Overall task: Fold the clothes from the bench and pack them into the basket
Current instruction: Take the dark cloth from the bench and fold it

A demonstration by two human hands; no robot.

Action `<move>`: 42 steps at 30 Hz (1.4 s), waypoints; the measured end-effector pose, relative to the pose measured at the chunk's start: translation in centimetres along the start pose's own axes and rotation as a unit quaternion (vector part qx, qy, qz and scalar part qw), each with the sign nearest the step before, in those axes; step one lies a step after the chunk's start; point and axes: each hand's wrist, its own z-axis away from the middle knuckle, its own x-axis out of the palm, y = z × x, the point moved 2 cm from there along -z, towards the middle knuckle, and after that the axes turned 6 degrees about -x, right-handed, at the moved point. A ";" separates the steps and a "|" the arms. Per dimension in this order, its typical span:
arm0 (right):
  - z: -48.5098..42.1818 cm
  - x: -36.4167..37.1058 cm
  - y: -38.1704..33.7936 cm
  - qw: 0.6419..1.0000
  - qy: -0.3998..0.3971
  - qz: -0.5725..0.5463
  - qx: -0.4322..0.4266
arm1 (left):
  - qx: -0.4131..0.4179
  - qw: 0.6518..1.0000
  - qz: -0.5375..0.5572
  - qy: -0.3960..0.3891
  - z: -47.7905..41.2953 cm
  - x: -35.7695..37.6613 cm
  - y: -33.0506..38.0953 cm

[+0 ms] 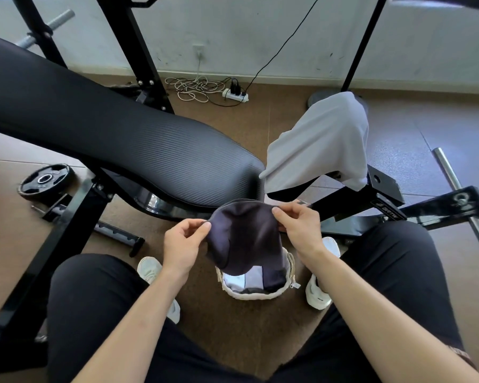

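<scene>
I hold a folded dark navy garment (242,236) above a small white woven basket (256,293) that stands on the floor between my feet. My left hand (181,244) pinches the garment's left edge and my right hand (297,226) pinches its top right edge. The garment's lower end hangs into the basket, where white, lilac and dark folded clothes show. A light grey garment (321,142) is draped over the leg pad at the end of the black padded bench (116,134).
The bench's black steel frame (385,200) runs left and right of the basket. A weight plate (46,181) lies on the floor at left, a metal bar (459,194) at right. A power strip (235,95) with cables sits by the wall. My knees flank the basket.
</scene>
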 end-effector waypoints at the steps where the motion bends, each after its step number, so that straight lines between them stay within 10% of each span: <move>1: 0.2 0.3 0.0 1.000 -0.008 -0.001 -0.002 | -0.004 1.000 0.006 -0.011 0.3 0.4 0.2; 16: 3.3 3.4 0.0 0.981 -0.164 0.093 -0.052 | -0.037 0.994 -0.007 -0.106 2.2 3.2 0.3; 35: 2.6 3.9 -0.2 0.934 -0.167 0.253 -0.190 | -0.013 0.980 0.008 -0.199 2.1 2.9 1.0; 42: 1.8 3.0 -1.2 0.930 -0.223 0.237 -0.170 | 0.144 0.970 -0.195 0.005 -0.2 1.0 0.7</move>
